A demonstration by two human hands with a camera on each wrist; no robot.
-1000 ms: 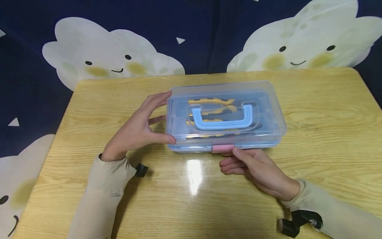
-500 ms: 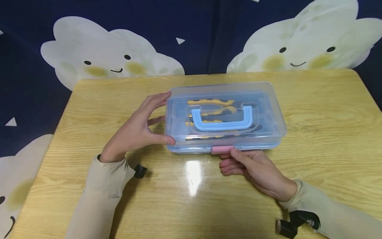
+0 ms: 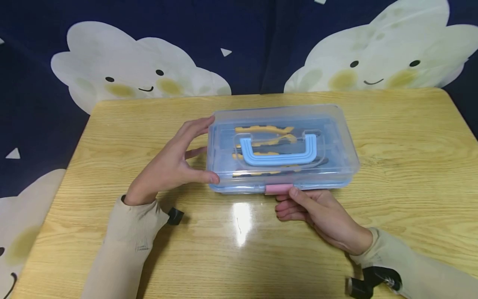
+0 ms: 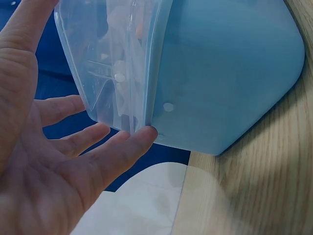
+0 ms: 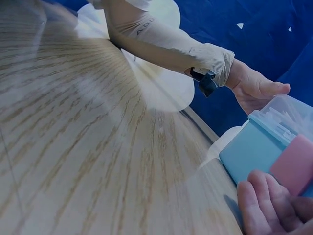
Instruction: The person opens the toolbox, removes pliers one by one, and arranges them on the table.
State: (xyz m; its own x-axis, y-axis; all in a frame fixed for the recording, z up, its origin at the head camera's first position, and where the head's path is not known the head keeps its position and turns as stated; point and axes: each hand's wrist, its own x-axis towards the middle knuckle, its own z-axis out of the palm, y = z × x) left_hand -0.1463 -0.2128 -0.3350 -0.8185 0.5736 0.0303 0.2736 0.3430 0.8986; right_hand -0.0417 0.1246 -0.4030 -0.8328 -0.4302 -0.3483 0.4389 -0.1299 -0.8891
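A toolbox (image 3: 336,166) with a clear lid and light-blue base stands on the table, its lid down. Its blue carry handle (image 3: 280,159) lies flat on top. Through the lid show several tools with yellow-and-black handles (image 3: 261,129). My left hand (image 3: 169,160) spans the left end, thumb at the front corner and forefinger at the back one; in the left wrist view, fingertips (image 4: 147,133) meet the seam between lid and base. At the front, my right hand (image 3: 323,216) pinches the right end of the pink latch (image 3: 276,189), thumb on top, other fingers curled below.
The wooden table (image 3: 403,174) reaches out on both sides of the toolbox. Behind it hangs a dark-blue cloth (image 3: 257,54) printed with smiling white clouds. A small black camera mount (image 3: 175,216) juts from the left cuff, another (image 3: 373,282) from the right.
The right thumb has shifted slightly left on the latch's end. The toolbox and left hand keep their places, while the head view has tilted a touch.
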